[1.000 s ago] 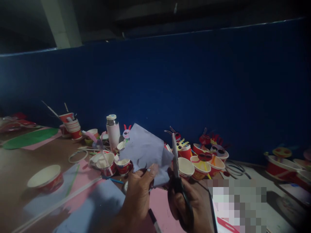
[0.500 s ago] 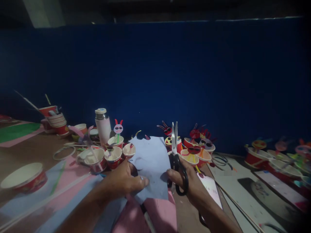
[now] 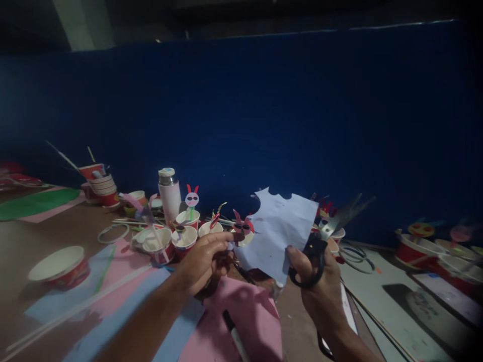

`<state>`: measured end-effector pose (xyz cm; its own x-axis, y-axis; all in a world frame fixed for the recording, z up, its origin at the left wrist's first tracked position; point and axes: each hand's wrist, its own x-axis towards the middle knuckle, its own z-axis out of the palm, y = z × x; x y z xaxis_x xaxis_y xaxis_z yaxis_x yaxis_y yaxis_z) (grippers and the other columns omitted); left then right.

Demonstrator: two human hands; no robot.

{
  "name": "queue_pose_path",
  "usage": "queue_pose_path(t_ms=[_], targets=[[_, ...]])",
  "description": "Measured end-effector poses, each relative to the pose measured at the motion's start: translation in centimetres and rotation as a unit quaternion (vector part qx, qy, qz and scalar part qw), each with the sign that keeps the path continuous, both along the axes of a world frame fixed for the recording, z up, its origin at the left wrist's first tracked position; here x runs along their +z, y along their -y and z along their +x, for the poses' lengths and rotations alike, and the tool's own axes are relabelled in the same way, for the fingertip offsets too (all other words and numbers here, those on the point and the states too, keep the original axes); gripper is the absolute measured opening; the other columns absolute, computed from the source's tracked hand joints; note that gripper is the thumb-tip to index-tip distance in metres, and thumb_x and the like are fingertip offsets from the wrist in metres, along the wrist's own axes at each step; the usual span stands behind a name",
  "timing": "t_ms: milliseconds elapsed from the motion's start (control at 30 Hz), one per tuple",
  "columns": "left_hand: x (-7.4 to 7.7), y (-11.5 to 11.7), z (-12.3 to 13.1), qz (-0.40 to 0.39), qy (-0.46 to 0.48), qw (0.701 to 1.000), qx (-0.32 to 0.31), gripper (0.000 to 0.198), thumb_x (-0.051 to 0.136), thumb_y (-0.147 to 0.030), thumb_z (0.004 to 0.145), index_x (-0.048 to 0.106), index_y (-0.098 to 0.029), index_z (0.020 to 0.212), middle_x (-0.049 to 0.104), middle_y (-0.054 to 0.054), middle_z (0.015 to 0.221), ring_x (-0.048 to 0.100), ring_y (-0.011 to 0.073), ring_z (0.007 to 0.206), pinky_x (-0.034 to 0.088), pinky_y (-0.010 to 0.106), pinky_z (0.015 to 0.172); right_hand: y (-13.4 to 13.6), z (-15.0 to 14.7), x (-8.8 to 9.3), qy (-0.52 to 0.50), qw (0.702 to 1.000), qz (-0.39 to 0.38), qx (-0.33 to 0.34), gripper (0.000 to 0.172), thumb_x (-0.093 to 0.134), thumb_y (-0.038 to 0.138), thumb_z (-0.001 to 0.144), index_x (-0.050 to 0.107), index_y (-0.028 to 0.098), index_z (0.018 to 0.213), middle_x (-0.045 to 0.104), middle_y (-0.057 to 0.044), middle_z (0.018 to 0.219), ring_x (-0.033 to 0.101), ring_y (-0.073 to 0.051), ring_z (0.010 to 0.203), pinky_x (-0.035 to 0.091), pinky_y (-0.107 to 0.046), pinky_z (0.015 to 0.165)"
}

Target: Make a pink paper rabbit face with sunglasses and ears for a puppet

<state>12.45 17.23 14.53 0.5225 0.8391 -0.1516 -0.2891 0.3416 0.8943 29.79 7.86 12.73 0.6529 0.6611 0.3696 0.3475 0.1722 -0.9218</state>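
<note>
My right hand (image 3: 319, 276) grips black-handled scissors (image 3: 325, 231), their blades blurred and pointing up to the right. Its thumb also pins the lower right part of a pale blue sheet of paper (image 3: 281, 226), which has curved notches cut in its upper and left edges. Beside the sheet's left edge is my left hand (image 3: 206, 259), with fingers bent together around a small pale piece of paper (image 3: 230, 246), mostly hidden. Below both hands lies a pink sheet (image 3: 247, 306) with a black-capped marker (image 3: 234, 334) on it.
Paper cups with paper faces (image 3: 191, 198) stand along the back, near a white thermos (image 3: 169, 196). A paper bowl (image 3: 60, 266) and stacked cups (image 3: 102, 188) are at left. Phones (image 3: 449, 294) and coiled cable (image 3: 356, 254) lie right. A blue wall (image 3: 241, 110) rises behind.
The blue sheet has passed from my left hand to my right and moved rightward, now tilted. My left hand has come off the sheet. The scissors have swung from upright to leaning right.
</note>
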Motion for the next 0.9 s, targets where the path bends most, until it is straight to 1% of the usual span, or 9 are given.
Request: queue_pose_path(t_ms=[67,133,300,400,500,567,667,767,900], targets=[[-0.2,-0.1,0.1,0.022,-0.003,0.999,-0.038,0.020,0.062,-0.010,0.064,0.067,-0.011,0.084,0.060,0.001,0.062,0.052,0.0072,0.048,0.033,0.014,0.039,-0.1,0.3,-0.2,0.005,1.000,0.015,-0.022,0.026,0.062,0.041,0.074,0.053,0.020,0.086,0.060,-0.001,0.077,0.055,-0.016,0.065,0.045,-0.027,0.057],[-0.2,0.0,0.1,0.041,0.002,0.998,-0.050,0.022,0.065,-0.011,0.065,0.066,-0.011,0.088,0.061,0.001,0.068,0.051,0.0052,0.049,0.033,0.013,0.040,-0.2,0.6,-0.2,0.007,0.999,0.032,-0.037,0.022,0.063,0.039,0.074,0.052,0.021,0.080,0.059,0.000,0.073,0.055,-0.015,0.063,0.044,-0.027,0.058],[-0.2,0.4,0.3,0.086,0.026,0.996,-0.016,0.043,0.072,-0.017,0.067,0.056,-0.014,0.106,0.062,0.001,0.076,0.055,0.0084,0.058,0.043,0.016,0.048,-0.4,0.9,-0.3,-0.011,0.998,0.056,-0.033,0.022,0.062,0.035,0.076,0.049,0.021,0.067,0.051,0.003,0.055,0.054,-0.016,0.057,0.043,-0.027,0.053],[-0.5,1.0,0.6,0.075,0.027,0.997,-0.026,0.031,0.071,-0.019,0.069,0.056,-0.012,0.095,0.063,0.003,0.073,0.056,0.0082,0.058,0.046,0.017,0.052,-0.7,0.7,-0.5,-0.028,0.997,0.070,-0.023,0.021,0.062,0.037,0.076,0.052,0.020,0.073,0.055,0.001,0.060,0.056,-0.017,0.059,0.045,-0.028,0.055],[-1.2,1.6,1.0,0.072,0.011,0.996,-0.042,0.019,0.068,-0.021,0.073,0.057,-0.012,0.085,0.063,0.002,0.067,0.056,0.0077,0.053,0.046,0.017,0.050,-0.8,0.5,-0.9,-0.014,0.997,0.051,-0.049,0.026,0.064,0.041,0.073,0.055,0.018,0.082,0.059,-0.001,0.071,0.058,-0.018,0.066,0.046,-0.030,0.059],[-1.6,2.0,1.3,0.069,0.001,0.996,-0.061,0.016,0.065,-0.025,0.076,0.056,-0.013,0.083,0.063,0.002,0.068,0.056,0.0083,0.049,0.045,0.018,0.046,-0.9,0.3,-1.0,-0.003,0.998,0.034,-0.055,0.030,0.065,0.043,0.071,0.055,0.018,0.084,0.060,-0.001,0.074,0.058,-0.018,0.067,0.047,-0.029,0.060],[-1.9,2.4,1.6,0.072,-0.003,0.994,-0.088,0.016,0.058,-0.027,0.082,0.056,-0.012,0.081,0.064,0.004,0.070,0.054,0.0073,0.044,0.043,0.017,0.042,-0.9,0.1,-1.0,-0.013,0.999,0.044,-0.027,0.030,0.065,0.041,0.071,0.055,0.018,0.087,0.062,-0.001,0.077,0.057,-0.016,0.066,0.046,-0.027,0.058],[-1.5,2.7,1.6,0.050,-0.005,0.993,-0.103,0.016,0.053,-0.026,0.085,0.056,-0.011,0.088,0.065,0.006,0.071,0.054,0.0079,0.043,0.043,0.018,0.040,-0.9,0.0,-0.8,-0.015,0.999,0.047,-0.019,0.029,0.065,0.039,0.071,0.056,0.018,0.089,0.064,-0.002,0.080,0.058,-0.016,0.067,0.046,-0.027,0.059],[-0.7,3.0,1.5,-0.012,-0.008,0.989,-0.149,0.021,0.049,-0.019,0.083,0.055,-0.009,0.100,0.065,0.012,0.086,0.061,0.0134,0.055,0.047,0.021,0.039,-1.0,-0.1,-0.7,0.008,0.999,0.033,-0.026,0.024,0.065,0.038,0.072,0.055,0.019,0.083,0.060,0.001,0.072,0.054,-0.015,0.062,0.044,-0.026,0.057]])
